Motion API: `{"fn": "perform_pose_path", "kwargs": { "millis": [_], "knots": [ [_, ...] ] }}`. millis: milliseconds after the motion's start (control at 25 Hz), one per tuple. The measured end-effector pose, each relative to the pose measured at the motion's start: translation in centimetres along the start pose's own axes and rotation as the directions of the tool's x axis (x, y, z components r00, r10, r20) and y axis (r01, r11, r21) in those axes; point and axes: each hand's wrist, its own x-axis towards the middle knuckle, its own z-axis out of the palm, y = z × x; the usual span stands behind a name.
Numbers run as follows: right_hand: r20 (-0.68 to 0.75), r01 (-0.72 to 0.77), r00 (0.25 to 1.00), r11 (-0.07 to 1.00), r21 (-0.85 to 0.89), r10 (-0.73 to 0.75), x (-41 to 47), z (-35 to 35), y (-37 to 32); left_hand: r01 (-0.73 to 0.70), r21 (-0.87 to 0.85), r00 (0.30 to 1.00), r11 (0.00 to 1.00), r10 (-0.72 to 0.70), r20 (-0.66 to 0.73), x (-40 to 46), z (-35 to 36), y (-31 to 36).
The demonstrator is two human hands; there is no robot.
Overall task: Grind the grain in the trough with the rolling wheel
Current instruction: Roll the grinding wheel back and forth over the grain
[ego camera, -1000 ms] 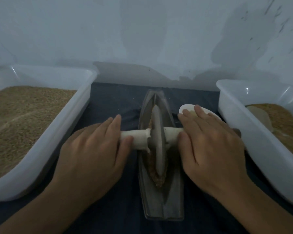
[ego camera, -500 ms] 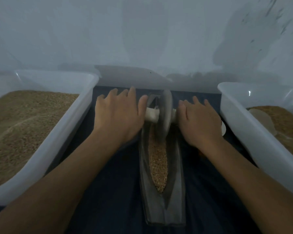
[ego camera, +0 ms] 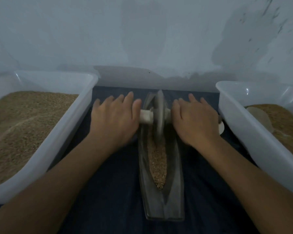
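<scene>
My left hand (ego camera: 114, 118) and right hand (ego camera: 194, 120) press flat, fingers extended, on the wheel (ego camera: 159, 114) axle, at the trough's (ego camera: 172, 196) 12 o'clock end; grain (ego camera: 157, 164) lies toward 6.

The trough (ego camera: 161, 191) lies in the middle of the tabletop (ego camera: 112, 200), between two bins: the left bin (ego camera: 61, 132) and the right bin (ego camera: 247, 130). Grain (ego camera: 157, 161) lies in the trough. The wheel (ego camera: 159, 115) stands at its far end, left hand (ego camera: 115, 120) and right hand (ego camera: 193, 120) on either side.

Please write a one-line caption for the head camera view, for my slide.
Both hands, left hand and right hand, press the rolling wheel at the far end of the grain trough.
</scene>
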Motion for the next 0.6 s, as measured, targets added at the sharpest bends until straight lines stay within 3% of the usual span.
{"fn": "perform_pose_path", "kwargs": {
  "millis": [120,240,320,400,480,600],
  "knots": [
    [0.002,-0.102,0.995,0.988,0.120,0.103,4.6,0.8,0.2,0.024,0.017,0.999,1.000,-0.025,0.037,4.5,0.0,0.1],
    [-0.045,-0.054,0.998,0.998,-0.017,0.053,3.8,0.9,0.1,0.036,0.035,0.999,0.999,-0.037,0.024,2.4,0.6,0.4],
    [-0.010,0.006,1.000,0.999,-0.049,-0.006,0.2,0.8,0.3,0.024,0.039,0.999,0.999,-0.022,-0.038,-0.7,0.9,0.4],
    [-0.030,0.016,0.999,1.000,0.022,-0.015,-4.2,0.0,0.8,0.002,-0.091,0.994,0.996,-0.012,-0.104,-4.2,0.0,0.4],
    [-0.100,0.055,0.994,0.995,0.081,-0.047,-7.6,-1.0,0.8,-0.064,-0.108,0.980,0.992,0.042,-0.193,-7.2,-0.6,0.0],
    [-0.204,0.110,0.973,0.994,0.023,-0.103,-8.8,-1.4,0.4,-0.118,-0.091,0.962,0.989,0.091,-0.257,-8.7,-0.5,-0.7]
  ]
}}
